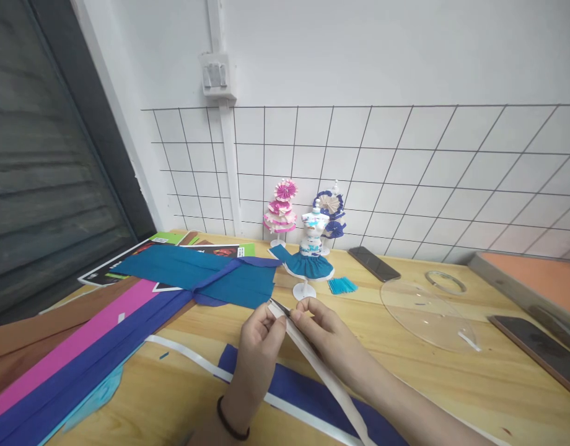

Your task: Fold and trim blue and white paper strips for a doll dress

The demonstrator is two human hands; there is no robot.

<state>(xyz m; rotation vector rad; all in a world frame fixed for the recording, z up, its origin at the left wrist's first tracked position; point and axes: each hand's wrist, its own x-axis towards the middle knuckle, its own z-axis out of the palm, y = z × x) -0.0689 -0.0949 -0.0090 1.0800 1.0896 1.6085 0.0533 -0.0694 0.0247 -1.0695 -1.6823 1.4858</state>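
Observation:
My left hand (261,337) pinches the upper end of a long off-white strip (324,365), which slants down to the lower right. Close beside it, my right hand (329,331) has thumb and fingers closed on a dark, thin pointed tool (280,307) lying against that end; its exact kind is hard to make out. Beneath my wrists lies a dark blue crepe paper strip (298,387), with a narrow white tape (187,352) across it. Just beyond my hands stands a small dress form (315,232) with a teal ruffled skirt (309,265).
Pink (281,210) and navy-beige (335,214) decorated forms stand behind. Teal crepe paper (173,267) and long coloured strips (80,347) cover the left. Rightward are phones (374,263), a clear disc (424,316), a ring (445,282) and an orange-topped box (536,282). A wire grid backs the table.

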